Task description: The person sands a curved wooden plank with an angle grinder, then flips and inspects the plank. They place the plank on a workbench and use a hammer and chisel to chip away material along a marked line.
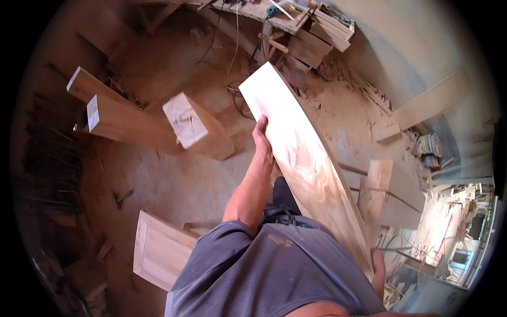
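A long, wide wooden plank [311, 164] with swirling grain runs slantwise in front of me, its pale far end catching the light. My left hand [262, 140] is closed on its left edge near the far end, the thumb lying over the top face. At the near end, my right hand [378, 269] grips the right edge; most of its fingers are hidden behind the wood. Between both hands the plank is held up off the floor, alongside my body.
A thick wooden block [185, 124] stands to the left, near two upright timber pieces [124, 119]. A framed wooden panel [163, 251] is at lower left. A cluttered workbench [253, 9] and loose cables [231, 66] lie ahead. Offcuts and buckets [426, 143] line the right wall.
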Motion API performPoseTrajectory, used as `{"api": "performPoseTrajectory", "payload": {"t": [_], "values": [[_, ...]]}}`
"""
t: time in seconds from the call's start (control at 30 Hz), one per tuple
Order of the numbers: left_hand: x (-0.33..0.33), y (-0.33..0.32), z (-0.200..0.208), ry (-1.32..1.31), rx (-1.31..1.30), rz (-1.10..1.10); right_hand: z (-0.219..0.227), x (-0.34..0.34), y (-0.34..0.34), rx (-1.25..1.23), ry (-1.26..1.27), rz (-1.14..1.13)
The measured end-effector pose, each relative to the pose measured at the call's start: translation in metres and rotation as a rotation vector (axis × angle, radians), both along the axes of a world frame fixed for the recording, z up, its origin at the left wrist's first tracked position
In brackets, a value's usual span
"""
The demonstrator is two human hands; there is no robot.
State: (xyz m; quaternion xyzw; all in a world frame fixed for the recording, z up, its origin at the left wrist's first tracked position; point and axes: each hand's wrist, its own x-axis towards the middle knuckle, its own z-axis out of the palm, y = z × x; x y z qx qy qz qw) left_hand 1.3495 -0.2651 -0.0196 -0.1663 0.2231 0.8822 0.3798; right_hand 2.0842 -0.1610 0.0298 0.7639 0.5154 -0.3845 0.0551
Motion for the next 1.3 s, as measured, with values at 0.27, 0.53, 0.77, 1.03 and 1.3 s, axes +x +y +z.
{"api": "performPoseTrajectory", "payload": {"t": [0.27,0.53,0.77,1.03,1.3], "values": [[-0.129,0.104,-0.035,0.080,0.124,0.084,0.063,-0.242,0.122,0.075,-0.408,0.417],[-0.209,0.169,-0.032,-0.071,0.012,0.092,0.094,-0.325,0.221,0.090,-0.541,0.564],[-0.307,0.194,-0.075,-0.016,0.125,0.149,0.122,-0.437,0.278,0.187,-0.583,0.744],[-0.474,0.172,-0.111,-0.022,0.111,0.366,0.119,-0.667,0.379,0.114,-0.710,0.962],[-0.640,0.065,-0.065,0.050,0.228,0.636,0.098,-0.944,0.428,0.235,-0.492,1.121]]}}
